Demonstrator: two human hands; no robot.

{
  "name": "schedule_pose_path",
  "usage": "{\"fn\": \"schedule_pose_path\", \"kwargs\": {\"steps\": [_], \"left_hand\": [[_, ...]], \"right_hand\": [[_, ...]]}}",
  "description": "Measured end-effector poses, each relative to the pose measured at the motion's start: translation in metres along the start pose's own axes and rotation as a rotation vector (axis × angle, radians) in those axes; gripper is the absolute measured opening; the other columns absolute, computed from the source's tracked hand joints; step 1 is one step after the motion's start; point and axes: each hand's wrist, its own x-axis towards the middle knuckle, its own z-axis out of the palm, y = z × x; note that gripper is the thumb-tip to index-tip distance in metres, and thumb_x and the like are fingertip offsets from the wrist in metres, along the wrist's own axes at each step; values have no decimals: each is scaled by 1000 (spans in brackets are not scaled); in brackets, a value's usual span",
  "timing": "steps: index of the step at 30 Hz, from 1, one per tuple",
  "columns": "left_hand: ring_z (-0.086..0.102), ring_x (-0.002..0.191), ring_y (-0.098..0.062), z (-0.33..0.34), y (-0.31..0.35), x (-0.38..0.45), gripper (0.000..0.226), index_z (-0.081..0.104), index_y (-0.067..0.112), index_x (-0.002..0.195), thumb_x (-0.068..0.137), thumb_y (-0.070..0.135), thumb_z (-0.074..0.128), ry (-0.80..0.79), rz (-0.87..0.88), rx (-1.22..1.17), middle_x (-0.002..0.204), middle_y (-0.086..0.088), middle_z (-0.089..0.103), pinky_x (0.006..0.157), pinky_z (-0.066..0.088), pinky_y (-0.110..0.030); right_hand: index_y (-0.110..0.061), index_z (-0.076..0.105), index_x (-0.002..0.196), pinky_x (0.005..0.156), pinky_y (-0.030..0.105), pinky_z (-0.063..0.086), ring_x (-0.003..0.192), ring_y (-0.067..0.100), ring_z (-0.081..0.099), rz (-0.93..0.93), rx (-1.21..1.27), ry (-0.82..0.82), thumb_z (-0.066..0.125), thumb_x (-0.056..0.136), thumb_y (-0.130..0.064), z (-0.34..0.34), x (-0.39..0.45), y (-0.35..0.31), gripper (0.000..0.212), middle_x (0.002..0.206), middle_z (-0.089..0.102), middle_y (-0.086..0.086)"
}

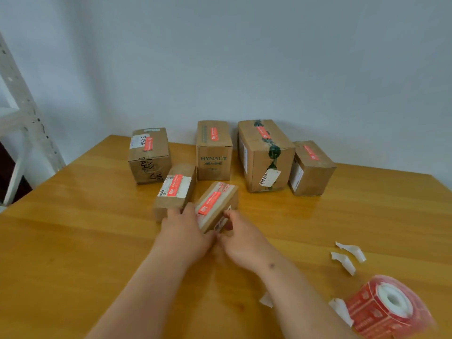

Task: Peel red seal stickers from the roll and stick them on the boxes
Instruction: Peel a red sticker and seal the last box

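A small cardboard box with a red seal sticker on top sits at the middle of the wooden table. My left hand grips its near left side and my right hand its near right side. Beside it on the left lies another small box with a red sticker. Behind stand several bigger boxes, each with a red sticker on top: one at the left, a "HYNAUT" box, a large box with green tape, and one at the right. The red sticker roll lies at the lower right.
White scraps of peeled backing paper lie on the table right of my hands, with more beside the roll and one near my right forearm. A white metal shelf frame stands at the left. A grey wall runs behind the table.
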Motion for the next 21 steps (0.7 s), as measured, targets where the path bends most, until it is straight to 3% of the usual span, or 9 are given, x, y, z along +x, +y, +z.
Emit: {"fn": "schedule_pose_path", "kwargs": {"steps": [2,5,10,15,18,21], "left_hand": [[37,133,-30,10,14,6,94,10,20,155,84,59,60,46,23,-50,149,-9,27,104,41,-42],[34,134,-32,22,33,17,95,1,22,156,88,59,56,51,-3,-194,150,-11,25,105,39,-44],[38,134,-31,32,48,24,85,7,26,155,92,38,61,-80,29,-442,153,-9,19,108,37,-42],[48,123,-26,34,46,16,80,24,23,151,86,41,69,25,66,-338,142,-8,36,100,44,-36],[35,128,-29,31,47,7,78,30,23,148,84,51,66,132,63,-182,140,-8,34,106,37,-40],[25,133,-30,25,56,-7,77,30,31,147,83,57,63,210,105,-126,145,-4,28,110,29,-44]], "right_hand": [[-28,31,146,94,34,50,114,17,57,30,26,26,48,95,-26,-7,2,4,54,140,50,-4],[-29,24,150,96,34,49,121,19,53,51,57,33,45,94,-14,-17,7,6,62,147,42,-2],[-31,18,151,99,38,49,125,22,50,39,116,48,44,92,-5,-29,13,10,71,151,36,-2],[-33,21,150,108,32,40,135,17,39,2,57,53,45,91,-7,-28,5,16,69,153,33,-5],[-31,28,148,94,18,34,135,14,37,-51,-40,95,50,95,-16,-41,-10,15,59,151,31,-5],[-32,36,143,94,20,33,132,12,39,-80,-121,185,55,95,-29,-67,-31,15,52,146,35,-8]]}}
